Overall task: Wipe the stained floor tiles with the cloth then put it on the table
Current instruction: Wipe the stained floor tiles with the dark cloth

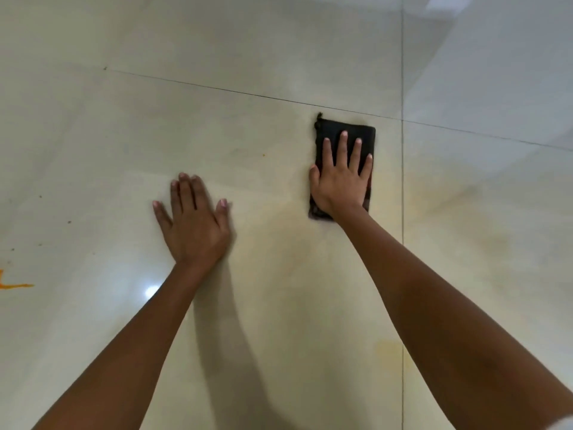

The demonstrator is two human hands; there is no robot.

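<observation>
A dark folded cloth (356, 131) lies flat on the pale glossy floor tile (248, 135), just below a grout line. My right hand (339, 178) presses flat on top of it with fingers spread, covering its lower half. My left hand (193, 221) rests palm down on the bare tile to the left, fingers apart, holding nothing. A faint yellowish smear (387, 349) shows on the tile near the vertical grout line at lower right. An orange stain (15, 285) sits at the far left edge.
Grout lines cross the floor: one slanted across the top (248, 94) and one vertical at the right (402, 243). Small dark specks (40, 197) dot the tile at left. A bright light reflection (152, 291) shines beside my left forearm.
</observation>
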